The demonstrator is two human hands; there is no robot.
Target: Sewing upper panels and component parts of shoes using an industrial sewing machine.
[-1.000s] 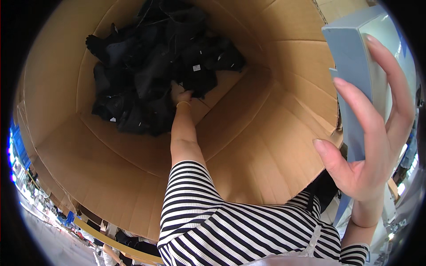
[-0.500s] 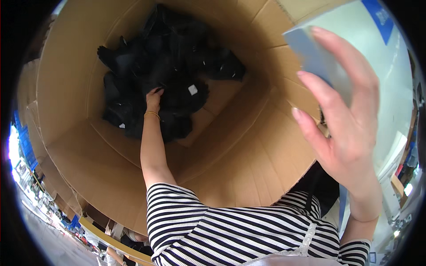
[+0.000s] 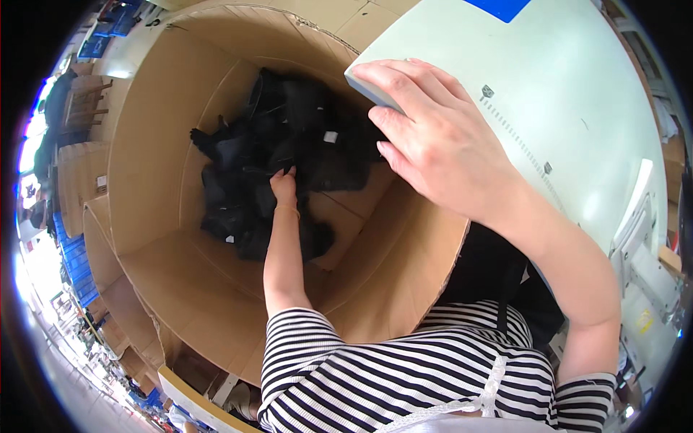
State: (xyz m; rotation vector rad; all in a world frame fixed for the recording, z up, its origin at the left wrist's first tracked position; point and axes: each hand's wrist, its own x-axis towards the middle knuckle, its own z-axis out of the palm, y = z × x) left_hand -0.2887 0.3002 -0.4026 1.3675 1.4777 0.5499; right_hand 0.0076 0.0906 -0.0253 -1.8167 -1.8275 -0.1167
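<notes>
A loose heap of matt black cloth pieces (image 3: 321, 162) is gathered at the bottom of a large, deep box of brown cardboard (image 3: 159, 144), spread around and beyond the fingertips of the left hand (image 3: 284, 189). A fold of this cloth appears to be pinched by that hand, though the exact hold is partly lost against the dark material. The step in hand is judged to be the taking hold of cloth; as the pieces lie overlapped, a firm grip on one and a careful parting from its neighbours would seem to be called for by any pull. A small, square white label (image 3: 330, 136) is seen ahead and to the right of the left hand, and a smaller white tag (image 3: 229, 239) nearer the body, to its left. A thin yellow band (image 3: 286, 209) is worn on the left wrist. Well apart, to the right, the right hand (image 3: 440, 144) is laid over the corner of a pale, smooth surface (image 3: 570, 94), its fingers loosely bent, with nothing grasped. Beyond it, a flat, bright blue patch (image 3: 502, 6) is seen on the surface.
</notes>
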